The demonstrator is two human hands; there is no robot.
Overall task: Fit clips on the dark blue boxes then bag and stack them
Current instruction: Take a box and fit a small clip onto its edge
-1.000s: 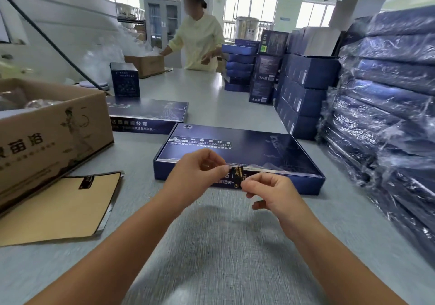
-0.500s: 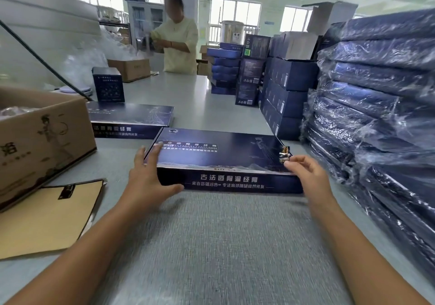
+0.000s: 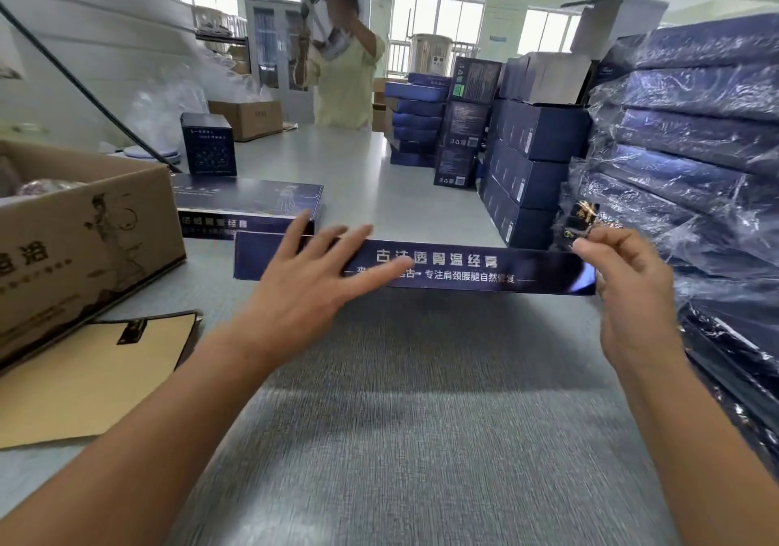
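A flat dark blue box (image 3: 463, 269) with white lettering is raised off the grey table, its long side wall facing me. My left hand (image 3: 312, 288) is spread open, its straight fingers lying across the left part of that wall. My right hand (image 3: 632, 292) is at the box's right end and pinches a small black and gold clip (image 3: 581, 220) between thumb and fingers, just above the box's right corner. Whether the clip touches the box cannot be told.
Another dark blue box (image 3: 253, 204) lies behind on the left, next to an open cardboard carton (image 3: 84, 242) and a brown card sheet (image 3: 84, 372). Plastic-bagged blue boxes (image 3: 695, 144) are stacked high on the right. A person (image 3: 345, 77) stands at the table's far end.
The box has tipped up from lying flat so its side wall faces me. My left hand has slid from its left corner onto that wall. My right hand still pinches the clip.
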